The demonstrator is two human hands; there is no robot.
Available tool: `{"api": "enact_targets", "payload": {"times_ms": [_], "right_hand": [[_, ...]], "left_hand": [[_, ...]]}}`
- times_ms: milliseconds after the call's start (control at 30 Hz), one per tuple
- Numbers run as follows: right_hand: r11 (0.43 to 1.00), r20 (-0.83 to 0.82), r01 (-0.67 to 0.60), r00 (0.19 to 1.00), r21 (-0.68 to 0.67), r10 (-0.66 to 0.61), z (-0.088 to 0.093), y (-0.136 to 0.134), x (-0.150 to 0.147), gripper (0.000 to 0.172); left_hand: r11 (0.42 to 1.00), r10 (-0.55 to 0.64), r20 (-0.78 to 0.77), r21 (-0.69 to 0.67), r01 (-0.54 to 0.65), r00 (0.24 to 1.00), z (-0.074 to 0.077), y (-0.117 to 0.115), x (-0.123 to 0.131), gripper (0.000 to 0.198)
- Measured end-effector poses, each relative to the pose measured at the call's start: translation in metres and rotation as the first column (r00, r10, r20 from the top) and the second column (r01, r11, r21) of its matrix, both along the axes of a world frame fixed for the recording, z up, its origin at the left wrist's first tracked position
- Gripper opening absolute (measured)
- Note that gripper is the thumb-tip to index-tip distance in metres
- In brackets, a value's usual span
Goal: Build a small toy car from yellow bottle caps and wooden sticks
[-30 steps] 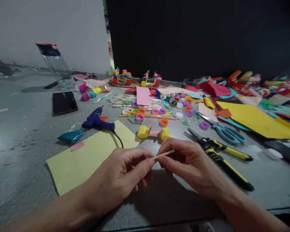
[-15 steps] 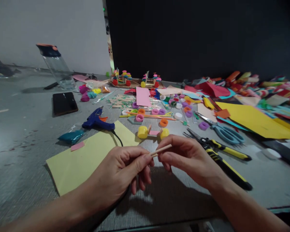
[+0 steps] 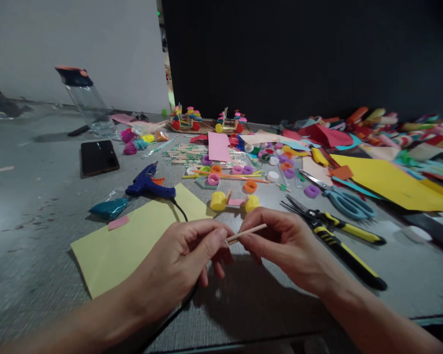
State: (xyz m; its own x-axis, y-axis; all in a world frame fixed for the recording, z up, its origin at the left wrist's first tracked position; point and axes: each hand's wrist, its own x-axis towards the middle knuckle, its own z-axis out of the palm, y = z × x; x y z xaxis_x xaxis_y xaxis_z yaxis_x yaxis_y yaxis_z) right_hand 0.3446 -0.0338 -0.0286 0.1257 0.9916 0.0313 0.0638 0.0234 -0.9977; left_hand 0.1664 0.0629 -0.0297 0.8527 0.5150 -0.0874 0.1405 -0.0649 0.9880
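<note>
Two short thin wooden sticks (image 3: 248, 232) are held between my two hands above the table, lying almost side by side at a slight slant. My left hand (image 3: 197, 248) pinches their left ends between thumb and fingers. With thumb and fingertips, my right hand (image 3: 276, 233) grips them nearer the right; one stick's tip pokes out above its thumb. Just behind the hands sits a small piece with yellow bottle-cap wheels (image 3: 218, 201) and a pink strip between them. Under and left of my left hand lies a pale yellow paper sheet (image 3: 133, 246).
A blue glue gun (image 3: 149, 184) rests by the paper, its cord running under my left hand. Yellow-black pliers (image 3: 332, 228) and blue-handled scissors (image 3: 349, 202) lie right. Behind are coloured bottle caps (image 3: 250, 186), a phone (image 3: 99, 157), a water bottle (image 3: 86, 103) and two small stick cars (image 3: 186, 119).
The sticks have shifted slightly right, and their right tip sits a little lower. My left thumb has moved back a little along them. The things on the table stay put.
</note>
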Motion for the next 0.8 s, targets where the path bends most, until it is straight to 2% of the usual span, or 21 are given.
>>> {"api": "enact_targets", "payload": {"times_ms": [100,267,400,500,600,800], "right_hand": [[1.000,-0.001,0.013,1.000,0.018,-0.013,0.000,0.000,0.000,0.024],[1.000,-0.041,0.009,0.999,-0.001,-0.009,0.002,0.001,-0.003,0.022],[0.999,-0.087,-0.048,0.995,-0.007,0.047,-0.001,0.002,0.001,0.020],[0.993,-0.166,-0.103,0.980,0.059,0.111,-0.007,0.003,0.007,0.016],[0.988,-0.218,-0.089,0.969,0.128,0.116,-0.010,0.004,0.011,0.020],[0.994,-0.098,-0.063,0.993,0.089,0.072,-0.006,0.003,0.006,0.021]], "left_hand": [[1.000,0.000,-0.016,0.012,0.000,1.000,0.001,-0.001,0.001,0.029],[0.995,-0.043,-0.042,0.085,0.046,0.998,-0.006,-0.004,0.004,0.034],[0.999,-0.047,-0.004,-0.010,0.046,0.999,-0.009,-0.004,0.002,0.034],[0.995,-0.033,0.022,-0.089,0.035,0.999,-0.007,-0.003,0.002,0.033],[0.992,-0.015,0.031,-0.122,0.019,0.999,-0.004,-0.003,0.003,0.033],[0.998,-0.008,0.000,-0.059,0.008,1.000,-0.006,-0.002,0.003,0.036]]}}
